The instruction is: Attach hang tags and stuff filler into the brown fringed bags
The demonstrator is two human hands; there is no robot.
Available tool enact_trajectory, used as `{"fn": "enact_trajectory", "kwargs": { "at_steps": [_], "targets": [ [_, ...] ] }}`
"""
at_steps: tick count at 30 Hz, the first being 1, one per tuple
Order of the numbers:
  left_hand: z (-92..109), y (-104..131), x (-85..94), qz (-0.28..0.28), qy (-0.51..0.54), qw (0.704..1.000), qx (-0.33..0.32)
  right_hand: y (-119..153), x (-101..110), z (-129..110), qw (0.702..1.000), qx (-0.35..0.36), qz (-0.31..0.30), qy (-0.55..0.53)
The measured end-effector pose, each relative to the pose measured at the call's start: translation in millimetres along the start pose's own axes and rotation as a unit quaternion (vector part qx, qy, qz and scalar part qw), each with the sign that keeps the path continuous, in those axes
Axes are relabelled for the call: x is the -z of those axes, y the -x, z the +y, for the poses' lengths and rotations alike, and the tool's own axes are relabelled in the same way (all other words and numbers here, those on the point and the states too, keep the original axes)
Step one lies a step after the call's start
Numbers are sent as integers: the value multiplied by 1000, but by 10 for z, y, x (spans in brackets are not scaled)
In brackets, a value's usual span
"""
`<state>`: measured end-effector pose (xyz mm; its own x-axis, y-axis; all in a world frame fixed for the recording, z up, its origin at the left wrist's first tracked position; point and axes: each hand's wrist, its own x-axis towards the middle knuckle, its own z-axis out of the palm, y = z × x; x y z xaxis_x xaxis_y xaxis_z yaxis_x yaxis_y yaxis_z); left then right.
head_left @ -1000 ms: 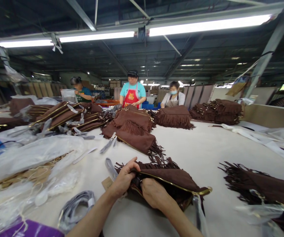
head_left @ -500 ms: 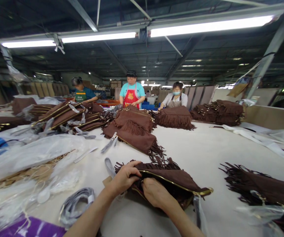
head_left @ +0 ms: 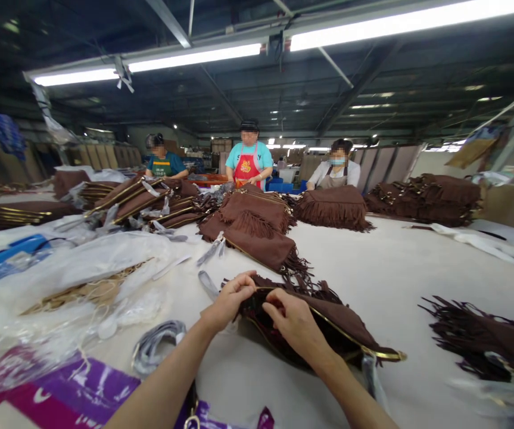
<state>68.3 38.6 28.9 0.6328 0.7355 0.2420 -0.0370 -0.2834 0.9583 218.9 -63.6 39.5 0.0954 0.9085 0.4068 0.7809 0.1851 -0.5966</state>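
A brown fringed bag (head_left: 350, 319) lies on the pale table in front of me, its gold zipper undone and its dark inside showing. My left hand (head_left: 234, 298) is closed on the bag's left end, thumb and fingers pinching the edge by the zipper. At the mouth of the bag, just right of it, is my right hand (head_left: 286, 313), its fingers curled together over the opening. Whatever its fingertips hold, if anything, is too small to make out. A grey wrapped strap sticks out beyond the left end.
Brown bags are piled ahead (head_left: 257, 223) and at the left (head_left: 140, 202). Another fringed bag (head_left: 489, 339) lies right. Plastic wrap (head_left: 91, 262), a coiled strap (head_left: 156, 348) and purple packaging (head_left: 73, 393) are at the left. Three people stand across the table.
My right hand has come up out of the bag's opening to its upper edge. The view has shifted left, and more purple packaging shows at the bottom.
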Motion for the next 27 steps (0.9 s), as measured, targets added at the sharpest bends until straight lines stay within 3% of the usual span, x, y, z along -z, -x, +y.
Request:
{"fn": "enact_trajectory", "kwargs": {
  "at_steps": [4, 7, 11, 14, 17, 21, 24, 27],
  "targets": [
    [151, 39, -58, -31, -11, 999, -28, 14, -138, 1, 989, 85, 70, -102],
    [353, 137, -5, -67, -93, 992, -44, 57, -206, 74, 985, 61, 26, -159],
    [700, 507, 375, -76, -293, 952, -33, 83, -237, 222, 971, -31, -25, -235],
    [835, 933, 688, -132, -399, 907, -19, 71, -252, 281, 965, -51, -31, -256],
    [741, 1300, 803, -163, -494, 853, -45, 58, -269, 285, 967, -29, -47, -248],
    [448, 1498, 700, -161, -584, 788, -108, 61, -288, 265, 965, -33, -61, -252],
    [305, 1476, 616, -150, -605, 768, -147, 75, -291, 257, 964, -37, -67, -253],
    [262, 1389, 584, -138, -603, 772, -150, 91, -285, 252, 963, -41, -73, -258]
  ]
}}
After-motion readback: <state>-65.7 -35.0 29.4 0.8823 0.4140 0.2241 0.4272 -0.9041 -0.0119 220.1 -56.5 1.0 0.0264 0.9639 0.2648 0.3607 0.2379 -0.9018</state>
